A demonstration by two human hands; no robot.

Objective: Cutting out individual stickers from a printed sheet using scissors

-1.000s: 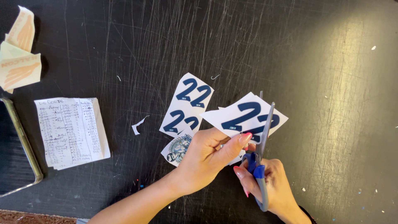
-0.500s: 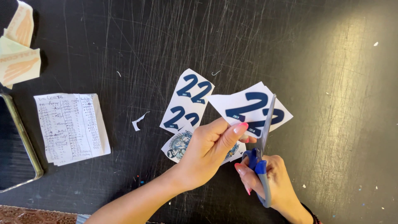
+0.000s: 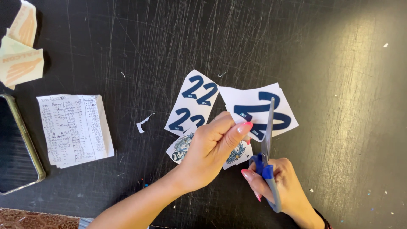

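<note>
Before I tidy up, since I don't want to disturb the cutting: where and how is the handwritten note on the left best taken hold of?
Take the handwritten note by its right edge, coming from the bare table above. It lies flat, and its lower right corner seems slightly layered, offering a lip. The phone crowds its left side, while both the left hand and the right hand with scissors work well apart.

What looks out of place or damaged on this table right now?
Little stands out: the black tabletop is heavily scratched, and a torn white paper scrap lies loose left of the printed cards. Small flecks dot the right side.
</note>
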